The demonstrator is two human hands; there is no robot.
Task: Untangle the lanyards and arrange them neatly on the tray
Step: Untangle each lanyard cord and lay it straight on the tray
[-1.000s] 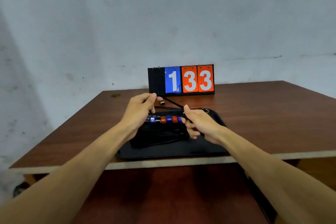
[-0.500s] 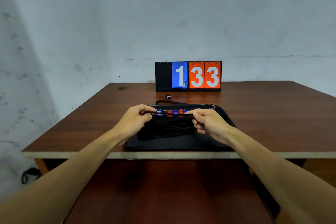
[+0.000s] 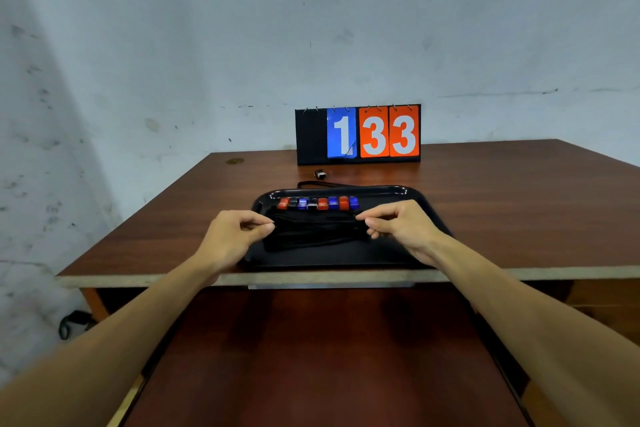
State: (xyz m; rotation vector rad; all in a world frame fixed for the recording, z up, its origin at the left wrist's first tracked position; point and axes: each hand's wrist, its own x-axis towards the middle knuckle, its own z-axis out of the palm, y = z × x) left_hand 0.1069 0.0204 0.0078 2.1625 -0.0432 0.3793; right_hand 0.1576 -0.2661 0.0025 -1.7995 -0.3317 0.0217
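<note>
A stained pale wall (image 3: 207,45) fills the upper half of the view, and its top is cut off by the frame. Below it a brown wooden counter (image 3: 519,201) is seen, its right side cut off at the edge. A black tray (image 3: 427,210) lies on the counter at the near edge; its near left and near right corners are hidden by the wrists. A flip scoreboard (image 3: 358,135) stands upright at the back of the counter, well behind the tray. A white "1" on a blue card and "3", "3" on two orange cards can be read, while its left part is plain black.

The left hand (image 3: 230,239) and the right hand (image 3: 401,229) are held over the tray, apart. On each, the thumb and forefinger are closed in a pinch and the other fingers are curled. The black lanyards (image 3: 315,232) lie bundled in the middle of the tray, and a strand is pinched at each end. Black on black, single straps are hard to make out. A row of red, blue and black clips (image 3: 318,203) is lined up along the far side of the bundle. A loose strap (image 3: 325,184) and a small dark object (image 3: 319,174), too small to be identified, lie behind the tray.
</note>
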